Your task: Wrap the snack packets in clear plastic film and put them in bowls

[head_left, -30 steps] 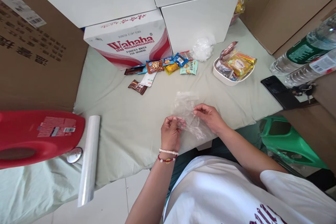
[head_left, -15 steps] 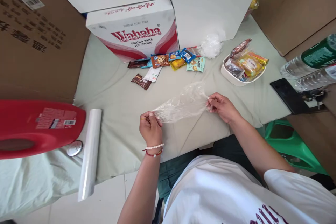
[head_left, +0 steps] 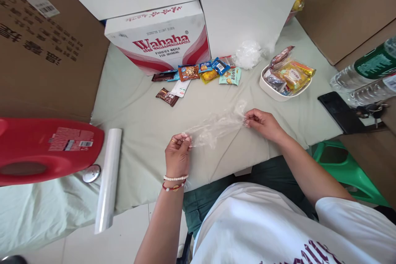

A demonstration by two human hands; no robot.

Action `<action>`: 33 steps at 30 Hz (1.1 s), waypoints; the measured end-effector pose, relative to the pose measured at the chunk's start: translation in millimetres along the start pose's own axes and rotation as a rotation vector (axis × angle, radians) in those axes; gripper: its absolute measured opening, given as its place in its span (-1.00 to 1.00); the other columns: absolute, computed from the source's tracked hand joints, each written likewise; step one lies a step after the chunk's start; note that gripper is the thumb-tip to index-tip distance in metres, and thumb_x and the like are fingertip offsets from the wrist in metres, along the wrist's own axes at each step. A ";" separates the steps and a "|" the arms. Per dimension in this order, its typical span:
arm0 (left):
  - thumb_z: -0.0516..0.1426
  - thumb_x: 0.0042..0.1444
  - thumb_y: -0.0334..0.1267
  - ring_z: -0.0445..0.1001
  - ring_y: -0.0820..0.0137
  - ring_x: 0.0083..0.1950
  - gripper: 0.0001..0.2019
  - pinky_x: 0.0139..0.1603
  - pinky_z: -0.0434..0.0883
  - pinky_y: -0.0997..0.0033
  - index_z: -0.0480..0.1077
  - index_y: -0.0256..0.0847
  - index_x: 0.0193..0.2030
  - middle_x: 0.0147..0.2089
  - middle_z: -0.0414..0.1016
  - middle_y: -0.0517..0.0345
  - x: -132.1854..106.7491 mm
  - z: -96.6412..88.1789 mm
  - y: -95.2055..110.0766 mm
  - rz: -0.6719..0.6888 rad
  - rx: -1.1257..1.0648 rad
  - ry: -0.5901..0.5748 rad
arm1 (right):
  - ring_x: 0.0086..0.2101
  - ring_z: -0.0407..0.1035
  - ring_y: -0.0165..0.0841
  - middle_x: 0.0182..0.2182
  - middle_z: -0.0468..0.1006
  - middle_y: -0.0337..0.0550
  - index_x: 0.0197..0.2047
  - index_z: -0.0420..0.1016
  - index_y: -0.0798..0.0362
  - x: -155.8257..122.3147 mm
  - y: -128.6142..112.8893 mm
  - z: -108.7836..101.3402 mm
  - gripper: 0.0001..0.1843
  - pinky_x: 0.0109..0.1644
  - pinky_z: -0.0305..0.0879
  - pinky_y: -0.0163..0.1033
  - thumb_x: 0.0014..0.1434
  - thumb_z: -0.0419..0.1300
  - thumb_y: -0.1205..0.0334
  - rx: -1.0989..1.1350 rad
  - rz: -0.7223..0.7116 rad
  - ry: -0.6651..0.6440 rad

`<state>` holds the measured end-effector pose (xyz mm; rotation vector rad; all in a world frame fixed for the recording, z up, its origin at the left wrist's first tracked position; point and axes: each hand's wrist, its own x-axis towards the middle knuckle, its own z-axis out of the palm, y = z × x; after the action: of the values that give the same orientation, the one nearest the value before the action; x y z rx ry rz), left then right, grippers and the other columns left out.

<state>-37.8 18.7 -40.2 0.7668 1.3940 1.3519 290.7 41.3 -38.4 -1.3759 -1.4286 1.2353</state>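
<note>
A crumpled sheet of clear plastic film (head_left: 213, 130) is stretched between my two hands, just above the cloth-covered table (head_left: 133, 161). My left hand (head_left: 178, 152) pinches its left end between thumb and fingers. At the opposite end, my right hand (head_left: 262, 124) grips the film with its fingertips. Beyond the film lie a brown cocoa snack packet (head_left: 166, 97) and a white packet (head_left: 180, 88). Farther right, a white bowl (head_left: 278, 95) holds several wrapped snacks.
Several snack packets (head_left: 189, 72) line the front of the Wahaha carton (head_left: 161, 37). A bunched clump of clear plastic (head_left: 248, 55) sits beside them. On the left are a plastic roll (head_left: 108, 181) and a red jug (head_left: 71, 140); on the right, a phone (head_left: 340, 111) and bottles (head_left: 368, 68).
The film has narrowed and bunched between my hands, its lower edge now hanging in folds. My hands have moved slightly apart, and the head view has shifted a little.
</note>
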 end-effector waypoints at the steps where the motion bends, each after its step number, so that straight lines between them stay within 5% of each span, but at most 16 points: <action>1: 0.45 -0.10 -0.14 0.47 0.48 -0.26 -0.67 -0.33 0.33 0.53 0.48 -0.16 -0.25 -0.25 0.52 0.21 2.6 0.3 0.8 0.004 -0.046 0.002 | -0.33 0.49 -0.32 -0.35 0.59 -0.25 -0.15 0.54 -0.05 -4.4 0.6 -2.8 -0.78 -0.12 0.45 -0.14 0.19 0.32 0.05 0.011 -0.029 0.013; 7: 0.42 -0.04 -0.14 0.48 0.47 -0.28 -0.70 -0.20 0.39 0.48 0.51 -0.19 -0.23 -0.29 0.55 0.20 8.9 -4.3 -8.1 0.102 0.228 -0.038 | -0.23 0.52 -0.24 -0.16 0.61 -0.09 -0.01 0.58 -0.03 -12.9 2.2 -24.5 -0.71 -0.05 0.49 -0.05 0.22 0.29 0.09 -0.316 -0.167 0.057; 11: 0.37 0.03 -0.13 0.47 0.43 -0.31 -0.77 -0.22 0.38 0.45 0.51 -0.17 -0.24 -0.32 0.55 0.18 2.7 -1.3 -15.6 0.150 0.395 -0.057 | -0.13 0.49 -0.16 -0.07 0.57 0.01 0.05 0.59 -0.03 -12.1 -26.5 -21.1 -0.71 0.01 0.47 0.00 0.35 0.19 0.08 -0.505 -0.311 0.228; 14: 0.36 0.03 -0.14 0.45 0.42 -0.33 -0.78 -0.25 0.37 0.45 0.48 -0.16 -0.26 -0.34 0.53 0.21 0.0 3.9 -17.3 0.151 0.403 -0.048 | 0.15 0.40 -0.05 0.18 0.47 0.04 0.31 0.44 -0.11 -4.4 -46.5 4.0 -0.49 0.19 0.41 0.05 0.33 0.27 0.03 -0.556 -0.435 0.072; 17: 0.37 0.01 -0.14 0.39 0.44 -0.39 -0.77 -0.30 0.33 0.46 0.45 -0.14 -0.28 -0.37 0.49 0.25 -0.8 6.5 -17.8 0.159 0.423 -0.067 | 0.17 0.40 -0.06 0.31 0.36 0.05 0.52 0.14 -0.13 16.7 -45.4 37.2 -0.17 0.14 0.44 0.01 0.26 0.32 0.16 -0.627 -0.324 -0.149; 20: 0.37 0.01 -0.10 0.30 0.47 -0.45 -0.75 -0.37 0.27 0.47 0.43 -0.13 -0.32 -0.42 0.44 0.28 -0.9 4.4 -17.6 0.166 0.448 -0.052 | -0.04 0.49 -0.17 0.02 0.54 -0.02 0.39 0.36 -0.04 36.8 -36.2 56.3 -0.37 0.06 0.43 -0.08 0.27 0.24 0.35 -0.669 -0.206 -0.242; 22: 0.37 0.02 -0.06 0.29 0.47 -0.46 -0.72 -0.40 0.25 0.47 0.41 -0.13 -0.32 -0.43 0.42 0.29 0.2 1.3 -16.7 0.152 0.444 -0.039 | -0.12 0.50 -0.24 -0.12 0.54 -0.06 0.14 0.57 0.01 37.0 -35.8 54.6 -0.64 0.03 0.42 -0.13 0.32 0.16 0.37 -0.631 -0.291 -0.226; 27: 0.38 0.01 0.02 0.37 0.46 -0.47 -0.64 -0.41 0.33 0.46 0.35 -0.12 -0.32 -0.44 0.40 0.31 8.7 -2.9 -13.1 0.063 0.300 -0.019 | -0.20 0.46 -0.30 -0.11 0.53 -0.07 -0.09 0.62 -0.10 -16.7 -39.5 21.3 -0.74 -0.14 0.43 -0.19 0.42 0.08 0.27 -0.585 -0.556 -0.054; 33: 0.42 -0.10 -0.10 0.38 0.46 -0.45 -0.67 -0.40 0.37 0.45 0.36 -0.12 -0.37 -0.42 0.42 0.29 8.8 6.6 -10.7 -0.001 0.103 -0.035 | -0.25 0.54 -0.19 -0.16 0.62 -0.05 0.03 0.63 -0.19 -100.5 -10.6 -9.5 -0.62 -0.26 0.50 -0.11 0.37 0.05 0.35 -0.765 -0.453 -0.207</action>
<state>-32.0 27.2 -51.6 0.8533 1.4445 1.2677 308.1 -56.5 -17.3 -1.2824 -2.3526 0.5512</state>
